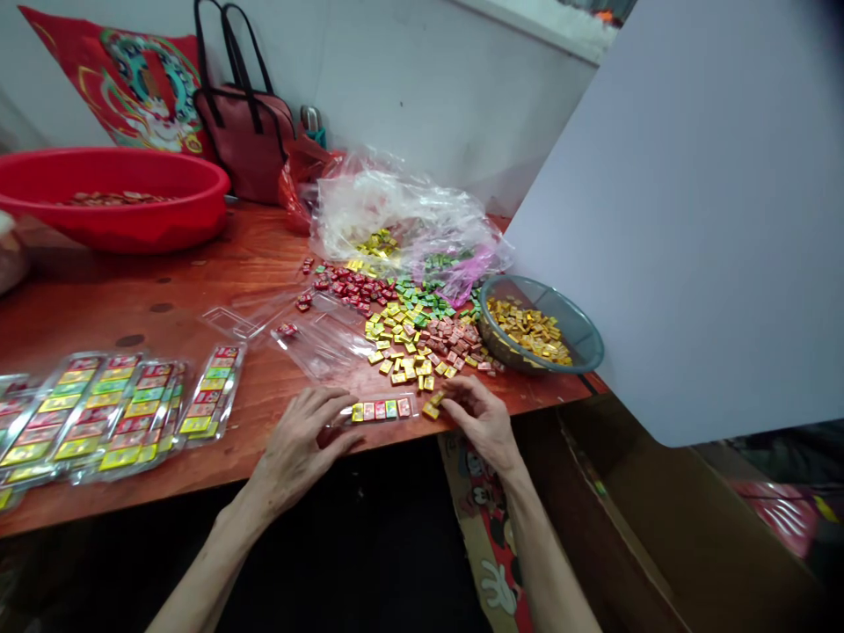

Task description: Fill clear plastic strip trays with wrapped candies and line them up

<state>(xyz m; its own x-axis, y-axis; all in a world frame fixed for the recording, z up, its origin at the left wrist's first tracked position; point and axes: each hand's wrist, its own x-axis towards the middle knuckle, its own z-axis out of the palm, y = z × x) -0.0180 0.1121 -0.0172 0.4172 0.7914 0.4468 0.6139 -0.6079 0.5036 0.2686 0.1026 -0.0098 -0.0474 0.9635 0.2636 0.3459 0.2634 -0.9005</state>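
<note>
A narrow clear plastic tray [411, 406] lies at the table's front edge, holding a row of small wrapped blocks [380, 411] in yellow, pink, red and green. My left hand [300, 444] grips its left end, fingers on the far side and thumb on the near side. Just past the right end, my right hand [484, 420] pinches a small yellow wrapped block [432, 405] between thumb and fingertips; a second one may touch it. Beyond the hands spread loose yellow blocks [399, 327], brown-pink blocks [452, 341], red blocks [356, 286] and green blocks [428, 299].
Several filled trays [141, 409] lie at left. Empty clear trays [323, 334] sit behind my left hand. A grey-green basket [593, 352] of gold blocks stands at right, beside a large pale panel [712, 220]. Behind are plastic bags [402, 198], a red basin [191, 215] and a handbag [254, 149].
</note>
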